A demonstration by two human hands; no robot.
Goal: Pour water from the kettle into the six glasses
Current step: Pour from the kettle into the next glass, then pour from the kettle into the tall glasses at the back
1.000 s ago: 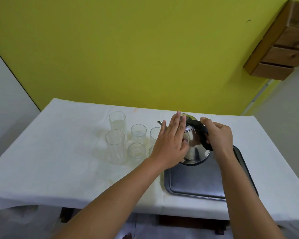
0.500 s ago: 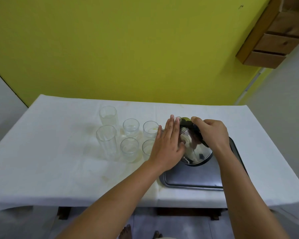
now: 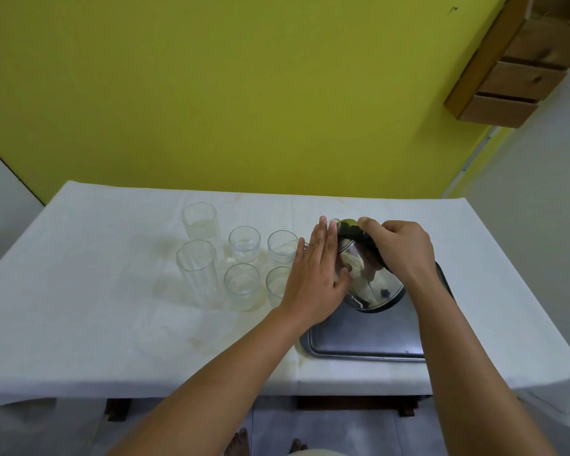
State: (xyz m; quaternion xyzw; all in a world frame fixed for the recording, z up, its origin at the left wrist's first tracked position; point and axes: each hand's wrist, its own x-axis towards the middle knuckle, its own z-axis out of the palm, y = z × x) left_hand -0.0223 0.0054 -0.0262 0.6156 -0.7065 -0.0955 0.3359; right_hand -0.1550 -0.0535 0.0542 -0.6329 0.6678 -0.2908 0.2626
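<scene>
The right hand (image 3: 403, 250) holds the tilted kettle (image 3: 366, 278) by its handle at centre right of the frame, the left hand (image 3: 316, 274) lies flat against it, and most of the six glasses (image 3: 244, 248) look nearly empty, so the pouring seems just begun

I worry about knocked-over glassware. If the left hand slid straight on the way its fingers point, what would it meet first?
Nothing, probably: the left hand points away from the person past the kettle; the far short glass stands just left of that line, though depth is unclear.
</scene>
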